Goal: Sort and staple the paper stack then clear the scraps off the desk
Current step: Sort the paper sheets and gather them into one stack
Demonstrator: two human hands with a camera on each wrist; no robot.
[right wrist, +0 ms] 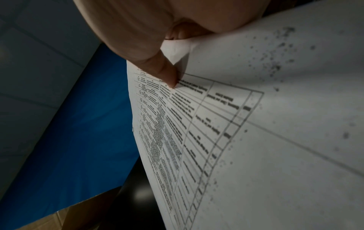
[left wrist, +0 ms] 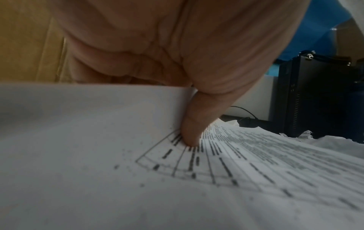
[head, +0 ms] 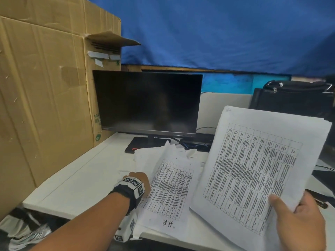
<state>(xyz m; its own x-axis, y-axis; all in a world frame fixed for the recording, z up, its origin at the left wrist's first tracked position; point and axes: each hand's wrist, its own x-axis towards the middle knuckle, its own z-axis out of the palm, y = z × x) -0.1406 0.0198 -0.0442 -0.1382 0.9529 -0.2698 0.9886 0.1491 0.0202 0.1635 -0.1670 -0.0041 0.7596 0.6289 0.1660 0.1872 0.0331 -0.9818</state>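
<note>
My right hand (head: 297, 220) holds a stack of printed table sheets (head: 257, 165) tilted up above the desk, with the thumb (right wrist: 167, 74) pressed on the top page. On the white desk (head: 81, 178) lies a loose pile of sheets; its top page (head: 172, 189) is marked "H.R.". My left hand (head: 139, 182) pinches that page's left edge, thumb (left wrist: 192, 137) on top and fingers curled beneath. Torn paper scraps (head: 190, 153) lie at the far side of the pile.
A dark monitor (head: 146, 104) stands behind the papers, with cables (head: 195, 144) by its base. A big cardboard box (head: 45, 98) walls the left side. A black bag (head: 293, 95) sits at the back right. A small dark object (head: 319, 201) lies beside my right hand.
</note>
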